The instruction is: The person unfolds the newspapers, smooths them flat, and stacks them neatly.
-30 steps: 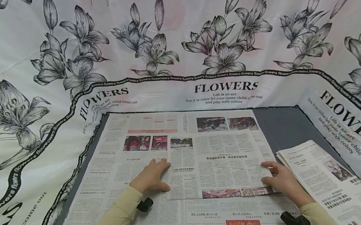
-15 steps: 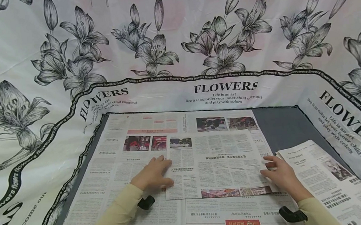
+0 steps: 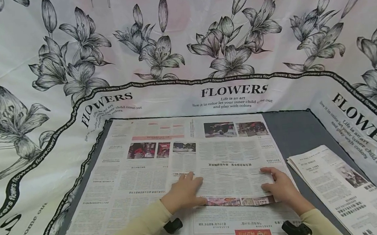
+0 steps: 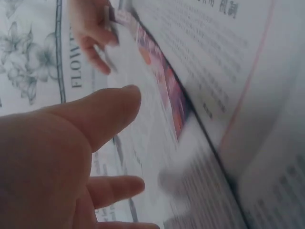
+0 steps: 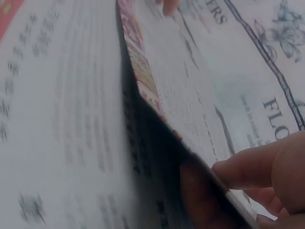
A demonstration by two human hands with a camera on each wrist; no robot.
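Note:
A folded newspaper sheet (image 3: pixel 231 172) with a pink photo strip along its near edge lies on a larger spread newspaper (image 3: pixel 102 212). My left hand (image 3: pixel 183 191) is over the folded sheet's near left part, thumb and fingers apart and extended. The left wrist view shows its thumb (image 4: pixel 114 107) off the paper. At the sheet's right side, my right hand (image 3: pixel 284 189) holds the edge near the lower corner. That edge is raised in the right wrist view, with dark shadow beneath and the thumb tip (image 5: pixel 233 169) at it; the fingers are partly hidden.
A separate folded newspaper stack (image 3: pixel 341 186) lies at the right on the grey tabletop (image 3: pixel 291 126). White fabric with printed lilies (image 3: pixel 229 49) closes off the back and both sides. A black wrist band (image 3: pixel 173 225) sits on each wrist.
My left hand has moved right, onto the folded sheet. My right hand has shifted a little left and closed on the edge, and the sheet's near right corner has shifted left.

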